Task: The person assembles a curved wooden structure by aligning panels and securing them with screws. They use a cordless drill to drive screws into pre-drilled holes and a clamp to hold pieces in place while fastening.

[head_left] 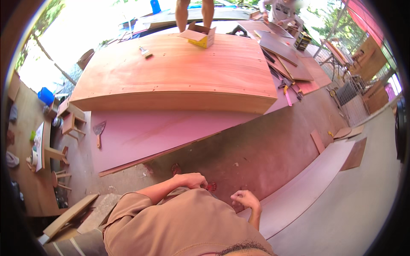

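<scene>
Close to my waist, my left hand is closed, and whatever it may hold is hidden. My right hand hangs a little lower, clear of my body, its fingers curled in; I cannot make out anything in them. Ahead of both hands lies a large pinkish panel on the worktable. On it rests a long wooden box-like piece with a smooth reddish top. A putty knife with a wooden handle lies at the panel's left end, out of reach of my hands. A paintbrush lies on the wooden piece.
An open yellow cardboard carton stands at the far edge, before a person's bare legs. Another person works at the far right beside stacked boards. Clamps lie right. A long pale sheet and wood offcuts flank me.
</scene>
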### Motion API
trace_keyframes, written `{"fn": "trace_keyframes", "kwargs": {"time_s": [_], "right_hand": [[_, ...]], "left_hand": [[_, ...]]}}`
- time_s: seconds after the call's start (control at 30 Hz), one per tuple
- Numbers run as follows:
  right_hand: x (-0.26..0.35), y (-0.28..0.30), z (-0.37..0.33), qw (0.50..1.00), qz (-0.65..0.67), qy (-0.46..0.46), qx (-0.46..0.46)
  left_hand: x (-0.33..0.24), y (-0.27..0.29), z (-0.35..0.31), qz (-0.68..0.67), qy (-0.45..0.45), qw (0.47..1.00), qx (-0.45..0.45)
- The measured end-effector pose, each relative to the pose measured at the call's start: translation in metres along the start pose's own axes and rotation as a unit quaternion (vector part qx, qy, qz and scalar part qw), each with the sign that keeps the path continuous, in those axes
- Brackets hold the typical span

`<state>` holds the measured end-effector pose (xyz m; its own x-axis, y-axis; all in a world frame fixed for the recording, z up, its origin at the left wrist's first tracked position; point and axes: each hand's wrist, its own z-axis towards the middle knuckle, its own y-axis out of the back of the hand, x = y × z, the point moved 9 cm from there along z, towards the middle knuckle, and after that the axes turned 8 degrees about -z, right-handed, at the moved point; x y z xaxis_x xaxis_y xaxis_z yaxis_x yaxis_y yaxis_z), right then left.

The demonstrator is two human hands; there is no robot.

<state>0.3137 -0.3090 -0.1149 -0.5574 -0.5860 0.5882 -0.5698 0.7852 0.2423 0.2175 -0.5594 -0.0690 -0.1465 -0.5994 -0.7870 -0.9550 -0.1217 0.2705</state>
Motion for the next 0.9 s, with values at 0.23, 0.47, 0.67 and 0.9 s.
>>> {"fn": "trace_keyframes", "kwargs": {"time_s": [0.23,0.47,0.67,0.9], "right_hand": [[0.089,0.056,0.025,0.985,-0.071,0.036,-0.156],[0.182,0.006,0.066,0.989,-0.109,0.046,-0.089],[0.269,-0.04,0.117,0.976,-0.197,0.089,-0.03],[0.357,-0.049,0.156,0.947,-0.259,0.188,-0.029]], "left_hand": [[0.029,0.07,-0.049,-0.113,-0.012,0.977,-0.181],[0.094,0.154,-0.131,-0.237,0.0,0.895,-0.378],[0.162,0.199,-0.195,-0.259,0.006,0.831,-0.492],[0.23,0.224,-0.236,-0.2,0.018,0.799,-0.567]]}}
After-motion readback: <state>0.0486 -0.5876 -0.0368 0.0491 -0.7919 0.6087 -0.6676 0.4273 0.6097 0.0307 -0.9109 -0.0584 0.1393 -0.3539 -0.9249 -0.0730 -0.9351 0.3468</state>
